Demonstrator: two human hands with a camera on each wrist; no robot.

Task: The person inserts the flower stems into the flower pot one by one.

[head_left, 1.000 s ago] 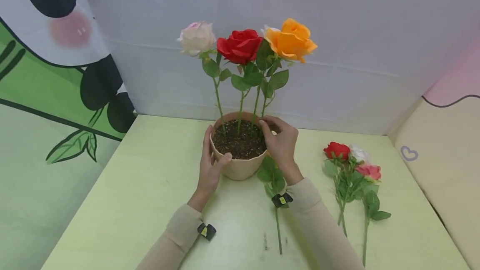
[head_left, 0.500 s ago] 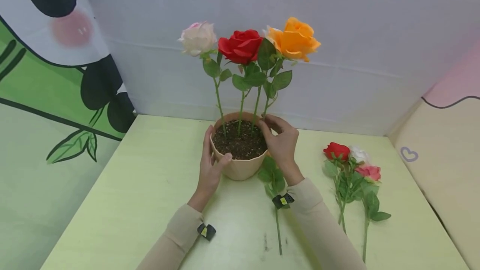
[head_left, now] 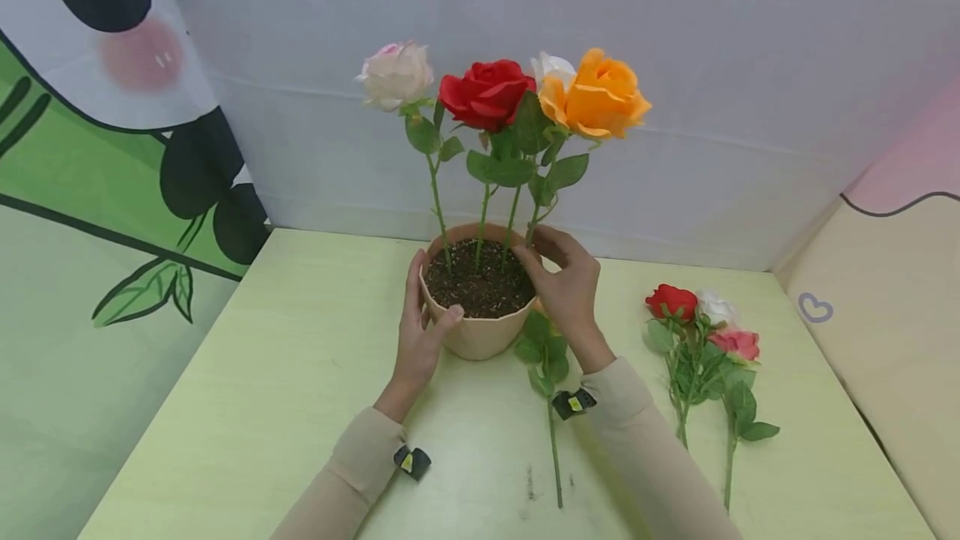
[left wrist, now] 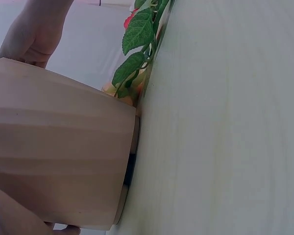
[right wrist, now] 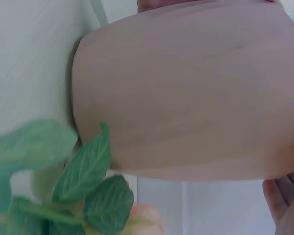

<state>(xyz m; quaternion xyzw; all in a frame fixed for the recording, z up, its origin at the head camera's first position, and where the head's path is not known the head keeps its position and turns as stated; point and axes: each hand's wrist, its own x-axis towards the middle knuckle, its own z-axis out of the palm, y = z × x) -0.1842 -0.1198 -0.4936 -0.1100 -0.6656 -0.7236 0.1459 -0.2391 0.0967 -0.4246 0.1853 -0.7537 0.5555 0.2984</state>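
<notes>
A beige flower pot filled with dark soil stands on the table. My left hand grips its left side, the thumb over the front rim. At the right rim, my right hand pinches the low stem of an orange rose, which leans right; the fingertips are partly hidden. Also upright in the soil are a pale pink rose, a red rose and a white rose partly behind the orange one. Both wrist views show the pot wall close up.
One leafy rose stem lies on the table in front of the pot, its bloom mostly hidden by the right hand and pot. Further right lie a red rose, a white rose and a pink rose. A pale cloth wall stands behind.
The orange rose has shifted right and tilted, its bloom a little lower, uncovering more of the white rose. My right hand has moved slightly with its stem. The left hand stays on the pot.
</notes>
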